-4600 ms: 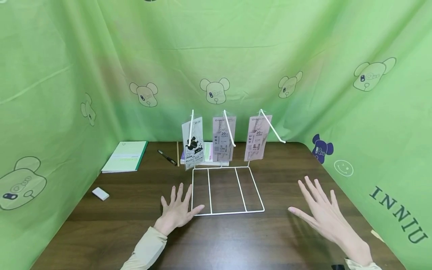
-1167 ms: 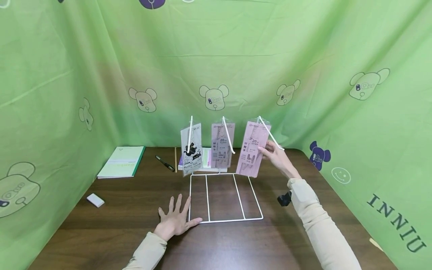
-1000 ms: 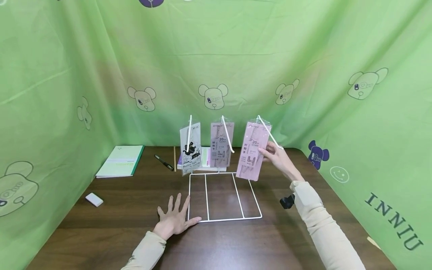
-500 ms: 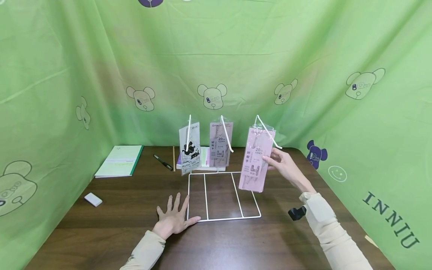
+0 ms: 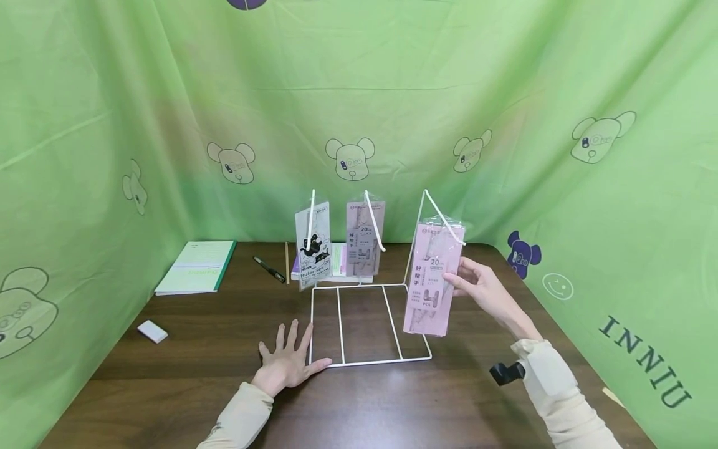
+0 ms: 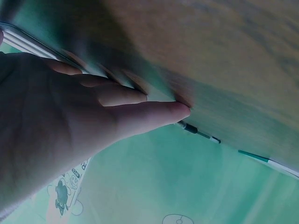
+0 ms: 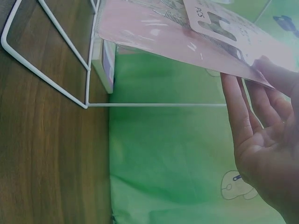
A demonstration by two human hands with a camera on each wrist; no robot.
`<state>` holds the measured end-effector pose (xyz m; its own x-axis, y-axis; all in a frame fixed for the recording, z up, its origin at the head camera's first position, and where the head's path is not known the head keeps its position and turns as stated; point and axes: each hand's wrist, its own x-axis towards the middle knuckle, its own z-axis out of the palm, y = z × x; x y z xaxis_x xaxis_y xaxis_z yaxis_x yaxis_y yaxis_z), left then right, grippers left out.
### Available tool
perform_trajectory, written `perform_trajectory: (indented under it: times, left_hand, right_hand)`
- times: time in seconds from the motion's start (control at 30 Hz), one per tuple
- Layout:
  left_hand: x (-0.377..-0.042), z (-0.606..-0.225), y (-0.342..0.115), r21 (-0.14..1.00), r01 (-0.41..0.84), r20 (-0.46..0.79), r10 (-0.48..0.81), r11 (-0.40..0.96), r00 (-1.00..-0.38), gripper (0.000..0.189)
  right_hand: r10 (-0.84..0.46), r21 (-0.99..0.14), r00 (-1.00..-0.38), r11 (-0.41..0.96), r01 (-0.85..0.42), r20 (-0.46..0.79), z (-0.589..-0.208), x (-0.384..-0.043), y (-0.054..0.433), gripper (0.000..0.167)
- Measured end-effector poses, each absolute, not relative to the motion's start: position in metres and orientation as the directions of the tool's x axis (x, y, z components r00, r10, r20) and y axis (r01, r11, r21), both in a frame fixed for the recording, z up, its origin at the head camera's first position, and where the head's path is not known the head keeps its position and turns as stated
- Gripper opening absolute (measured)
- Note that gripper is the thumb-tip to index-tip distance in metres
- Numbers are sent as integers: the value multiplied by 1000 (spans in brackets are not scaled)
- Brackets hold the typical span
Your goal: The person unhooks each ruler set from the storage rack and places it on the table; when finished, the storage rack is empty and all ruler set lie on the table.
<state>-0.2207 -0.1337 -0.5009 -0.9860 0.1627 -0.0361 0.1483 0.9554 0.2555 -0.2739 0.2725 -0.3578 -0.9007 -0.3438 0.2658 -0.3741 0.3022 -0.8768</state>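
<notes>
My right hand [image 5: 485, 290] pinches the right edge of a pink ruler set pack [image 5: 432, 280], thumb in front and fingers behind. The pack's clear top lies near the front end of the white rack's right hook [image 5: 443, 217]; I cannot tell whether it is still threaded there. In the right wrist view the pack [image 7: 145, 32] tilts above the fingers. My left hand [image 5: 286, 362] lies with fingers spread on the table, thumb at the front left corner of the wire rack [image 5: 370, 362]. A cat-print ruler set [image 5: 315, 243] and a greyish-pink ruler set [image 5: 364, 240] hang from the other hooks.
A green-edged notebook [image 5: 196, 268], a black pen [image 5: 269, 269] and a thin wooden stick [image 5: 288, 262] lie at the back left. A white eraser-like block [image 5: 153, 331] is at the left. Behind the rack lies a purple-and-white book [image 5: 339, 265]. Green cloth [image 5: 359, 93] surrounds the table.
My right hand has reached from the table to the pink pack, gripped it and drawn it forward and down along the right hook. My left hand stays at the rack's corner.
</notes>
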Motion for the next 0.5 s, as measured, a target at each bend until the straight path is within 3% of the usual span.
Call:
perform_trajectory:
  times: [0.5]
  left_hand:
    - [-203,-460,-126,273,150,-98,183,950,-978,89]
  right_hand:
    - [-357,-874,-889,282,-395,287,-360,-255,277,40]
